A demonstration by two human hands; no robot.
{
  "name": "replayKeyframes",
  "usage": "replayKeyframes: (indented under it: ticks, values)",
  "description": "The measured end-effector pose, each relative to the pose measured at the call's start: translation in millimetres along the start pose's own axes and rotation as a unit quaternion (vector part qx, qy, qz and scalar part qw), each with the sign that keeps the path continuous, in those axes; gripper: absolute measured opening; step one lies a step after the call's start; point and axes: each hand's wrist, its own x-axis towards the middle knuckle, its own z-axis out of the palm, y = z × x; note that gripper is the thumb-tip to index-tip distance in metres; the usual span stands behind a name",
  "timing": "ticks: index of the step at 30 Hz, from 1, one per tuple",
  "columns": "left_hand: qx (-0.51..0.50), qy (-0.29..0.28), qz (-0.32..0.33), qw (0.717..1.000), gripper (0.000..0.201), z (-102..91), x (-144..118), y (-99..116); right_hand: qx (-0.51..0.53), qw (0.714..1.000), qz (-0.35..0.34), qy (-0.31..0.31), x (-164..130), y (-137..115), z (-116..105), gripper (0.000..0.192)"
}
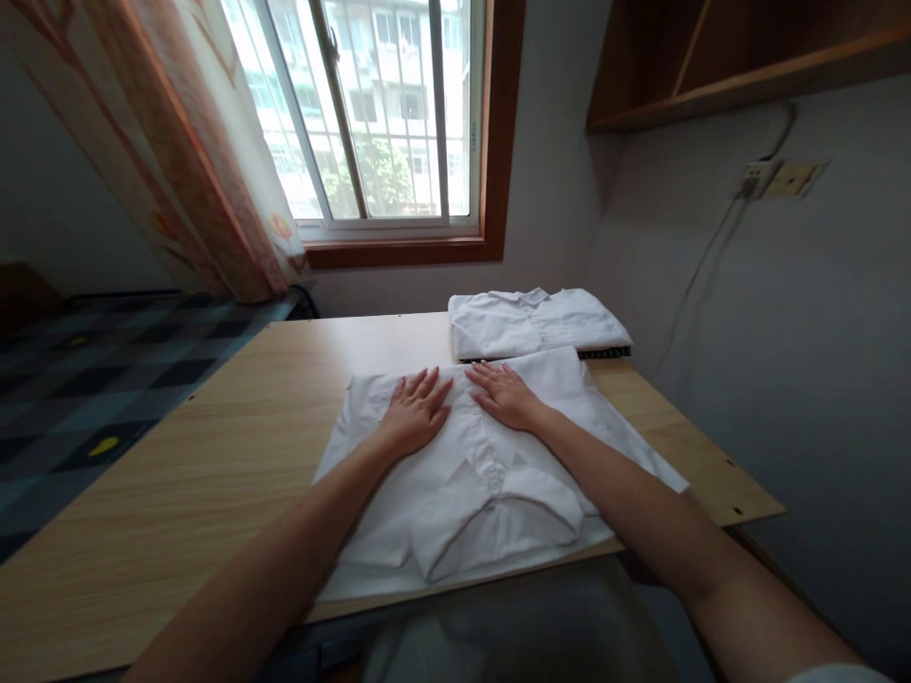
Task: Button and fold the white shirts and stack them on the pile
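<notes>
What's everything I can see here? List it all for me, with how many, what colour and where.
white shirt: 1, white, spread flat on the near part of the table, collar towards the person
folded shirt: 1, white, at the table's far edge, on a dark notebook
notebook: 1, dark, under the folded shirt
table: 1, light wood, centre
window: 1, brown frame, far wall
curtain: 1, orange-patterned, left of the window
shelf: 1, brown wood, upper right
wall socket: 1, pale, right wall, cable hanging
left hand: 1, flat on the white shirt
right hand: 1, flat on the white shirt
</notes>
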Motion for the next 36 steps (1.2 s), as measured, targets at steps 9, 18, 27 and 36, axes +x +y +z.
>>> replayKeyframes:
  ticks: [9, 18, 27, 36]
  values:
    - [-0.017, -0.042, -0.032, 0.998, 0.060, -6.6, 3.1, 1.6, -0.003, 0.997, 0.065, -0.044, -1.8, 0.6, -3.4, 0.062]
    - [-0.009, -0.054, -0.082, 0.995, 0.066, -13.9, 1.9, -5.2, -0.011, 0.993, 0.117, -0.032, -4.8, 6.0, -2.9, 0.060]
    - [-0.003, -0.075, -0.159, 0.984, 0.059, -20.2, 2.2, -31.3, -0.028, 0.985, 0.167, -0.021, -10.8, 22.3, -6.0, 0.056]
    - [0.017, -0.064, -0.192, 0.979, 0.060, -20.0, 2.2, -38.3, -0.079, 0.968, 0.236, 0.029, -18.9, 49.9, -14.6, 0.051]
